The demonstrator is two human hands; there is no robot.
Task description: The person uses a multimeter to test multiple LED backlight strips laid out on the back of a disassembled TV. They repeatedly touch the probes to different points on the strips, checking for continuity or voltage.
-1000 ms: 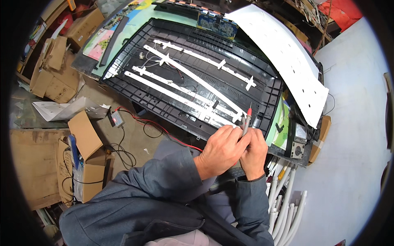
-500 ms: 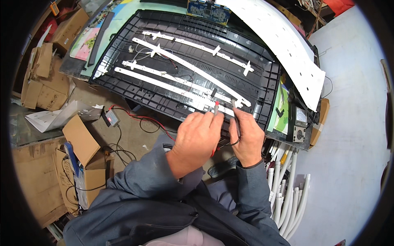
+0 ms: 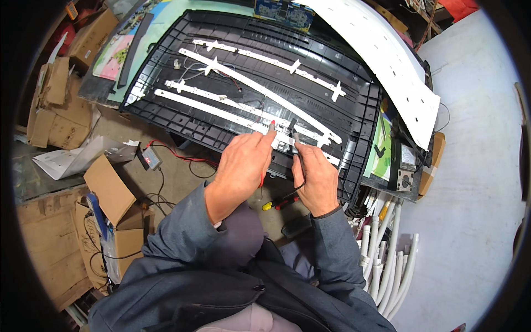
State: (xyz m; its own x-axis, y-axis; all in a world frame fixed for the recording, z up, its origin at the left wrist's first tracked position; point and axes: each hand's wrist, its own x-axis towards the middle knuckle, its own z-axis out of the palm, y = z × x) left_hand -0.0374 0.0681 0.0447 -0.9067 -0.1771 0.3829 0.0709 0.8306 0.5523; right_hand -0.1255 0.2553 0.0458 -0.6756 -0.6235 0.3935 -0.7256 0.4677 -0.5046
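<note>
My left hand (image 3: 240, 166) pinches a test probe with a red tip (image 3: 272, 125). Close beside it, my right hand (image 3: 318, 180) grips a dark test probe (image 3: 296, 141) with a black lead looping from it. Both probe ends are at the right part of the lower white LED strips (image 3: 213, 113); whether the tips touch metal is too small to tell. Several such strips lie inside a large black plastic TV back cover (image 3: 310, 48), one long strip (image 3: 260, 91) slanting across the others. Thin wires (image 3: 191, 72) run among them at the left.
A white perforated sheet (image 3: 381, 66) leans over the cover's right side, above an analog multimeter (image 3: 406, 178). White tubes (image 3: 390, 265) stand at lower right. Open cardboard boxes (image 3: 113, 193) and a small grey box with leads (image 3: 150, 159) lie left. A yellow-tipped tool (image 3: 267, 206) shows below the cover.
Both hands have moved left with their probes, from near the right end of the strips. The yellow-tipped tool below the cover has come into view.
</note>
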